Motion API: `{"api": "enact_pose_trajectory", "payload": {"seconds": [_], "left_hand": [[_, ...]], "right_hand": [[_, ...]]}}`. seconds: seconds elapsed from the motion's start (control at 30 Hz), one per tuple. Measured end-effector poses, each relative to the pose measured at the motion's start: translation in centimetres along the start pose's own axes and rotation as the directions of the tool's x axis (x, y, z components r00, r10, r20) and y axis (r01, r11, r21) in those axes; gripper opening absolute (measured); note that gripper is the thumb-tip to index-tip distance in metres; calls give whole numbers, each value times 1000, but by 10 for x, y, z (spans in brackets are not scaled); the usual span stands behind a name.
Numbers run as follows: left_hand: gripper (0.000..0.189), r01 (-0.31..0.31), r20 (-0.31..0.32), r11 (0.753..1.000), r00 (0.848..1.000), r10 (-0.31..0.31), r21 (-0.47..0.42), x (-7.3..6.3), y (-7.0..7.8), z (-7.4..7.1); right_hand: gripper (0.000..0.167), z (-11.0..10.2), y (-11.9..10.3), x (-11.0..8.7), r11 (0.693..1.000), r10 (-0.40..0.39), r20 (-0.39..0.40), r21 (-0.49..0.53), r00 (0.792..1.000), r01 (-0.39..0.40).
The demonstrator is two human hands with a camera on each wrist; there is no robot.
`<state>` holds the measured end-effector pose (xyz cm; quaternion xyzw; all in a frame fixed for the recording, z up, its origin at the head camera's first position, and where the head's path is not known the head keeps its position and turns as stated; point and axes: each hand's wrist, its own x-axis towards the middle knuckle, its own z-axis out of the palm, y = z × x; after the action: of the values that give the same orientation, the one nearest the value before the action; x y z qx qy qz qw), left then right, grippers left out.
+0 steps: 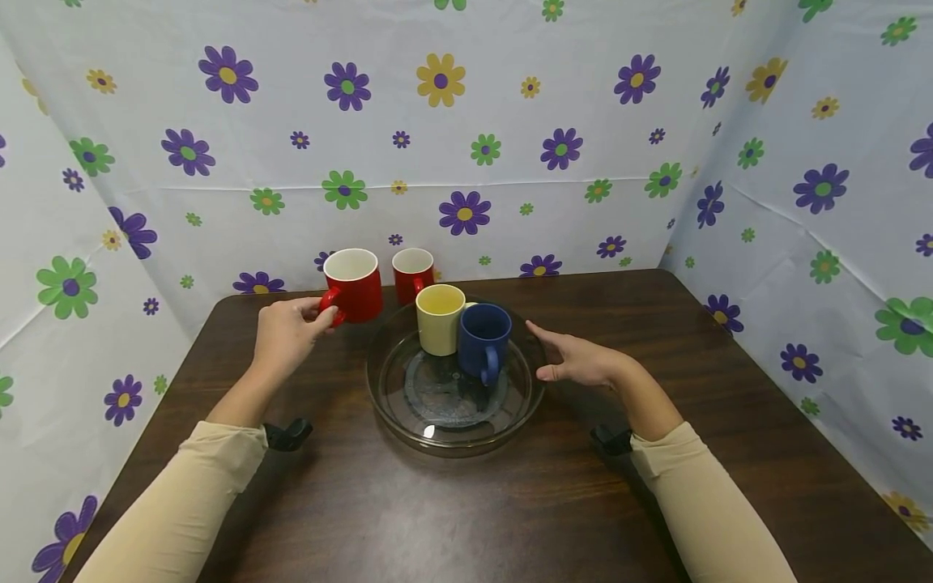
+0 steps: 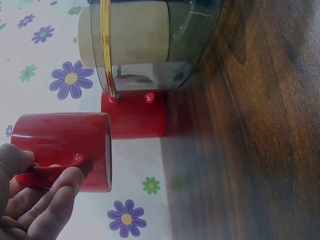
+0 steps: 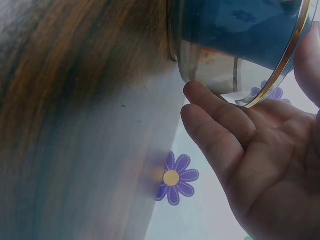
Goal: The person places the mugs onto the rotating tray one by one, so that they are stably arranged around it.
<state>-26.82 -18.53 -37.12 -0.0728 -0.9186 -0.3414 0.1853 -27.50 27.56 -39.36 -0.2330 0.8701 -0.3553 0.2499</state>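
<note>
My left hand (image 1: pixel 287 330) grips a red mug (image 1: pixel 361 296) by its handle, and the mug is off the table, upright with a white inside. In the left wrist view my thumb and fingers (image 2: pixel 59 205) close on that handle. A pale yellow mug (image 1: pixel 439 330) and a dark blue mug (image 1: pixel 477 346) stand side by side in a round clear glass dish (image 1: pixel 445 445). At the dish's right side is my right hand (image 1: pixel 583 359), its fingers extended along the outer wall. Whether they touch the glass, I cannot tell.
Behind the dish, a second red mug (image 1: pixel 405 285) stands near the back edge of the dark wooden table (image 1: pixel 437 518). White cloth (image 1: pixel 496 105) with a flower print hangs behind the table and along both sides.
</note>
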Motion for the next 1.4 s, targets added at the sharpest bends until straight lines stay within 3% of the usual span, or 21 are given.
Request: {"api": "enact_pose_trajectory", "payload": {"seconds": [0.93, 1.2, 1.4], "left_hand": [[30, -59, 3, 998, 998, 59, -19, -7, 8, -4], [30, -35, 27, 998, 999, 36, -44, -12, 15, -6], [29, -51, 22, 998, 998, 52, -44, -15, 16, -5]], "right_hand": [[90, -1, 0, -3, 1000, 5, -6, 10, 1000, -5], [88, 0, 0, -3, 1000, 11, -5, 30, 1000, -10], [88, 1, 0, -4, 1000, 13, -10, 25, 1000, -13]]}}
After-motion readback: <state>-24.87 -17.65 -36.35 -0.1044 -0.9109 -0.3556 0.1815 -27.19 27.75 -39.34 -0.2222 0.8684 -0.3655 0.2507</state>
